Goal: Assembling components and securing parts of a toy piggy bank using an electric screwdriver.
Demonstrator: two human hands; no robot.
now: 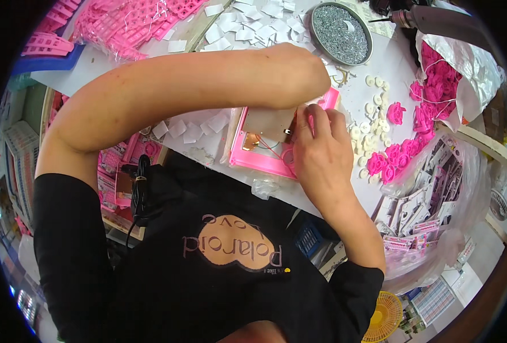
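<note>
A pink rectangular plastic case [259, 162] lies on the white worktop in front of me. Inside it are a greyish flat panel [267, 124], a small coppery plate [251, 142] and thin red and green wires. My left hand [297, 74] is bent over the far right part of the case; its fingers are hidden beneath it. Against the right side of the case, my right hand [323, 150] has its fingers curled close together and gripping there. What lies under the fingertips cannot be made out.
Beyond my hands stand a round tray of small screws [341, 34] and scattered white paper squares [253, 26]. Cream plastic wheels [373, 131] and pink plastic roses [399, 157] lie to the right. A dark power screwdriver [436, 23] hangs far right; bagged pink parts [127, 26] sit far left.
</note>
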